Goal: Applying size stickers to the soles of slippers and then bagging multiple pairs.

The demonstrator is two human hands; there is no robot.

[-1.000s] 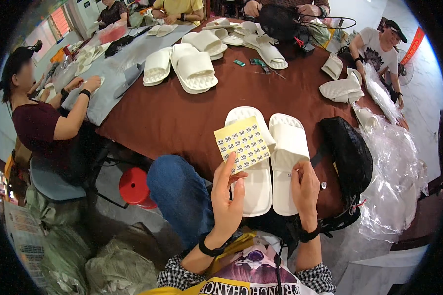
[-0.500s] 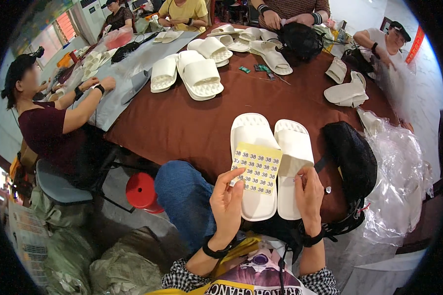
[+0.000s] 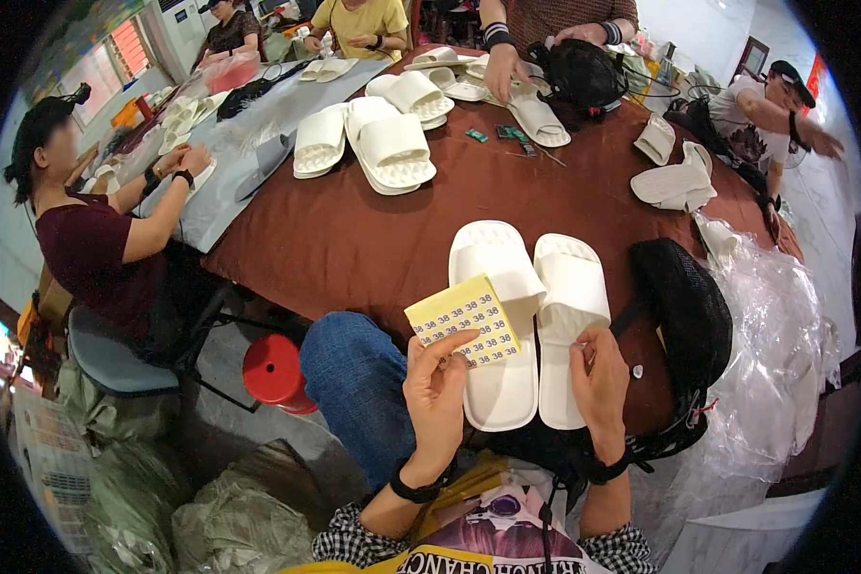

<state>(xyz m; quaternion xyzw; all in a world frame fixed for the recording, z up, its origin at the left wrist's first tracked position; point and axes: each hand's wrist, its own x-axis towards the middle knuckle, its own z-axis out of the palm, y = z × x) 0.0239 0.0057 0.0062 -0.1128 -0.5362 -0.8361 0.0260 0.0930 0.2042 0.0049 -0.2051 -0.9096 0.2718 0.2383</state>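
My left hand (image 3: 432,394) pinches a yellow sheet of small white printed stickers (image 3: 486,311) between thumb and fingers. The sheet hangs over part of the left white slipper (image 3: 500,400). Beside that slipper lies the right white slipper (image 3: 574,292), both with their toe straps away from me at the table's near edge. My right hand (image 3: 603,383) rests at the right slipper's heel end, thumb and fingertips drawn together. Whether a sticker is between those fingertips is too small to make out.
White slippers (image 3: 392,153) sit in a group across the brown-covered table (image 3: 354,249). A black mesh bag (image 3: 684,306) and clear plastic bags (image 3: 765,354) lie to my right. A red stool (image 3: 275,368) stands at left. Several co-workers sit or stand around the tables.
My left hand has tilted the sticker sheet and drawn it to the left. My right hand stays at the right slipper. Across the table, a co-worker's hand has reached down to a slipper.
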